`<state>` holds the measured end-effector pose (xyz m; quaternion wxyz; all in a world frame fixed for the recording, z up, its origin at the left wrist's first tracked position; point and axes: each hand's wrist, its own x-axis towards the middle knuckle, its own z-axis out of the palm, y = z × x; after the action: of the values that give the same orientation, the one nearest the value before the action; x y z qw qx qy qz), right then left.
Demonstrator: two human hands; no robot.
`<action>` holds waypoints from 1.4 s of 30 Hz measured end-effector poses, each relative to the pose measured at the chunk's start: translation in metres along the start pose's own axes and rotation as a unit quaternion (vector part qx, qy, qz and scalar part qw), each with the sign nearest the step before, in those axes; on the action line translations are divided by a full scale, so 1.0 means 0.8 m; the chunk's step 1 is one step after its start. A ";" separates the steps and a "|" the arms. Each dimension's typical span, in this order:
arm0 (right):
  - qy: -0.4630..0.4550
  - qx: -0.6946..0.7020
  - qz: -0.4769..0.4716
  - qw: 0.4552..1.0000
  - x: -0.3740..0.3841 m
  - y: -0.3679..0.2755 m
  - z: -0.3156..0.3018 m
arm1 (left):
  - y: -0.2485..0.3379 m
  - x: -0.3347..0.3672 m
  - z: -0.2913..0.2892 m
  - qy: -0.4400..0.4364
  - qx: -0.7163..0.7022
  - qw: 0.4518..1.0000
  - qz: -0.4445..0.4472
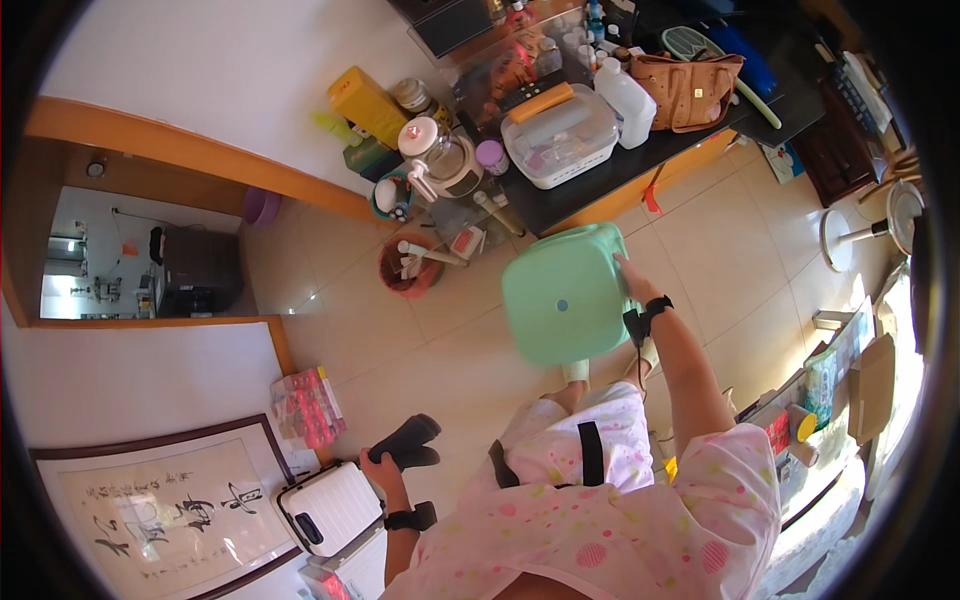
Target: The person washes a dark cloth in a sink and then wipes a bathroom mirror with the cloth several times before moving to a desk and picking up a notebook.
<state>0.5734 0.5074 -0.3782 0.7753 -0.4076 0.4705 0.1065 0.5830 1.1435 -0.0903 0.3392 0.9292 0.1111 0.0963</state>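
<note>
My right hand grips the right edge of a pale green plastic stool, which has a small round hole in its top. The stool is in front of my legs, beside the black-topped counter. Low on the left, my left hand is closed on a long dark grey thing with two rounded ends. Its exact kind is unclear. That hand is next to a white suitcase. Dark bands with small devices are on both my wrists.
On the counter are a clear lidded box, a white bottle and a brown handbag. A reddish bin stands on the tiled floor. At the left, framed calligraphy is beside the suitcase; a round-based stand is at the right.
</note>
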 end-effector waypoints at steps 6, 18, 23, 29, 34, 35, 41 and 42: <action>0.245 -0.278 -0.166 0.914 -0.026 0.007 0.016 | 0.016 0.007 -0.021 0.006 0.048 0.999 0.024; 0.073 -0.252 -0.120 0.958 -0.111 0.026 0.052 | 0.080 0.023 0.071 -0.084 -0.037 0.991 0.095; 0.079 -0.360 -0.188 0.911 -0.138 0.011 0.061 | 0.105 0.013 0.084 -0.118 -0.041 0.988 0.094; 0.060 -0.353 -0.257 0.898 -0.154 -0.005 0.059 | 0.091 -0.003 0.057 -0.132 -0.019 0.985 0.110; 0.150 -0.443 -0.241 0.850 -0.149 -0.033 0.041 | 0.083 -0.017 0.041 -0.082 0.007 0.990 0.117; 0.218 -0.457 -0.295 0.810 -0.155 -0.039 0.042 | 0.084 -0.019 0.039 -0.084 0.017 0.990 0.114; 0.131 -0.431 -0.267 0.852 -0.135 -0.022 0.045 | 0.102 -0.025 0.035 -0.091 0.026 0.987 0.126; 0.110 -0.393 -0.268 0.873 -0.137 -0.018 0.043 | 0.105 -0.026 0.037 -0.094 0.026 0.987 0.126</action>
<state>0.5447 0.5469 -0.2736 0.4931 -0.7983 0.3450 0.0254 0.5827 1.0572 -0.0596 0.3085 0.9493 -0.0371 0.0481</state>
